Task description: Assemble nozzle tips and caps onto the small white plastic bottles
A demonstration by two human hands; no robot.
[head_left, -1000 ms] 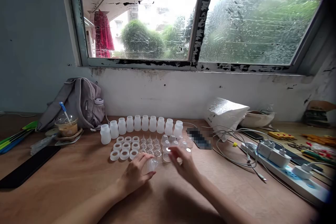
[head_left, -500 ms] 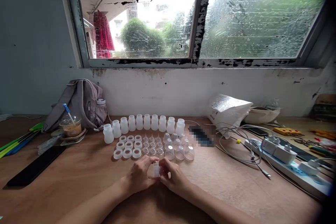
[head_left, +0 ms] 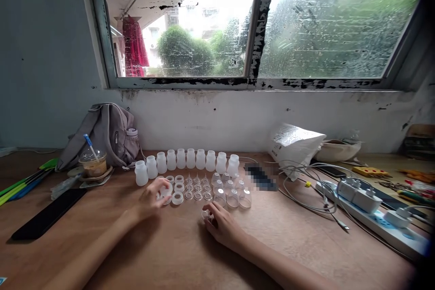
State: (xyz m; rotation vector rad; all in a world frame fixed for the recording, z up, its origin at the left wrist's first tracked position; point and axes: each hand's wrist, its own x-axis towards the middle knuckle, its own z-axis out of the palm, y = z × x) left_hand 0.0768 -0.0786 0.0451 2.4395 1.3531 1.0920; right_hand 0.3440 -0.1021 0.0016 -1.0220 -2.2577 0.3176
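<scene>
- Left hand [head_left: 152, 197]: reaches forward over the white rings [head_left: 177, 198] laid out in rows on the wooden table [head_left: 136, 253]; its fingers curl down onto the rings at the left end of the rows. Whether one is actually pinched cannot be told.
- Right hand [head_left: 222, 226]: rests on the table nearer the person, fingers curled around a small clear plastic piece [head_left: 205, 214] at the fingertips; only an edge of the piece shows.
- White bottles [head_left: 190, 159]: stand upright in a curved row behind the rings, near the wall.
- Clear nipples [head_left: 197, 188]: small pointed parts in rows just right of the rings.
- Clear caps [head_left: 233, 197]: dome-shaped, grouped right of the nipples, just beyond the right hand.
- Grey bag [head_left: 102, 136]: leans against the wall at the left, with a plastic cup [head_left: 92, 163] holding a blue straw in front of it.
- White pouch [head_left: 294, 142], cables [head_left: 306, 181] and power strip [head_left: 374, 210]: lie at the right, well apart from both hands.
- Black phone [head_left: 47, 217]: lies flat at the left edge.
</scene>
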